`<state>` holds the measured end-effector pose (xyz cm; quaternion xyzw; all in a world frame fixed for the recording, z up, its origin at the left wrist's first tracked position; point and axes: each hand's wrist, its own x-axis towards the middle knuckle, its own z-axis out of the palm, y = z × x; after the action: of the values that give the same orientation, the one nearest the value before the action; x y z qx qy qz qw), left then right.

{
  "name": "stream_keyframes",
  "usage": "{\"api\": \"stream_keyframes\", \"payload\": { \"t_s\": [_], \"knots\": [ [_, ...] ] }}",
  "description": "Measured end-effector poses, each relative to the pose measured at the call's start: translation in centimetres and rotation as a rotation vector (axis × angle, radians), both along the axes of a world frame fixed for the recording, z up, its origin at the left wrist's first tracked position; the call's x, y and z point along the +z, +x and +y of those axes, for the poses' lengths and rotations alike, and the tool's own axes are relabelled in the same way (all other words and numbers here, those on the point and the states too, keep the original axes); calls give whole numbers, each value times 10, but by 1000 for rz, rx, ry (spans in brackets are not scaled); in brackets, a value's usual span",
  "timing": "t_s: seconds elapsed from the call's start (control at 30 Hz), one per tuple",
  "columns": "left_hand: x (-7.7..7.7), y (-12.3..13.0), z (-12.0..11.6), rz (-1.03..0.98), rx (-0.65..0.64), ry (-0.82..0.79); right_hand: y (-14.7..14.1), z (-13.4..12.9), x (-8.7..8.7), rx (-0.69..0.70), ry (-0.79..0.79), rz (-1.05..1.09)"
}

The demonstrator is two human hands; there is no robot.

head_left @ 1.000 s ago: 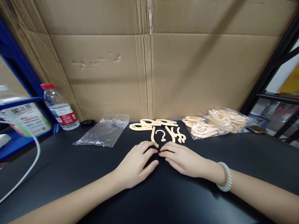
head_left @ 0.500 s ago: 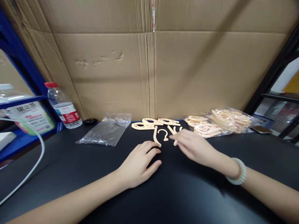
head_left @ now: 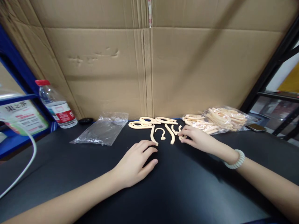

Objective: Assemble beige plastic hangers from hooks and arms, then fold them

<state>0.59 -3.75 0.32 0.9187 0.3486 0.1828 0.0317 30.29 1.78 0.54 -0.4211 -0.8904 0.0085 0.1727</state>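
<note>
My left hand [head_left: 136, 163] rests on the black table with its fingers apart. Its forefinger reaches the lower end of a curved cream plastic hanger arm [head_left: 153, 135]. Right of that lies a cream hanger hook [head_left: 163, 133], then another curved hanger arm [head_left: 170, 133]. Farther right, the fingertips of my right hand [head_left: 196, 138] close around a small cream plastic piece [head_left: 181, 137], partly hidden by the fingers. Beside these fingertips is a further curved cream piece [head_left: 174, 130]. Behind them lie several folded cream hangers [head_left: 140, 125].
An empty clear bag [head_left: 100, 129] lies at left, near a red-capped water bottle [head_left: 58, 105] and a black round object [head_left: 85, 120]. Clear bags of cream hanger parts [head_left: 226, 119] sit back right, beside a phone [head_left: 256, 127]. Cardboard [head_left: 105, 74] stands behind; a white cable [head_left: 32, 155] runs left.
My right hand has moved right, off the right-hand curved hanger arm, to the small cream piece. My left hand stays by its hanger arm. The view has shifted slightly.
</note>
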Motion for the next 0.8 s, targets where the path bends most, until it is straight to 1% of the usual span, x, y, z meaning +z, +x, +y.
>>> {"api": "stream_keyframes", "payload": {
  "t_s": [0.1, 0.3, 0.43, 0.57, 0.7, 0.77, 0.8],
  "knots": [
    [0, -1, -1, -2, 3, -2, 1, 0, 1, 5, 11, 2],
    [1, -1, -1, -23, 8, -4, -7, -9, 9, -10, 113, 1],
    [4, 0, -2, -37, 15, -3, -17, -19, 13, 34, 153, 49],
    [3, -1, 1, -84, 24, 13, -25, -26, 12, 90, 179, 78],
    [2, -10, 17, -108, 81, 86, -31, -32, 10, 157, 239, 91],
    [4, -16, 31, -98, 156, 117, -34, -36, 10, 203, 270, 108],
    [6, -19, 39, -65, 187, 101, -35, -37, 10, 221, 281, 118]
  ]
}}
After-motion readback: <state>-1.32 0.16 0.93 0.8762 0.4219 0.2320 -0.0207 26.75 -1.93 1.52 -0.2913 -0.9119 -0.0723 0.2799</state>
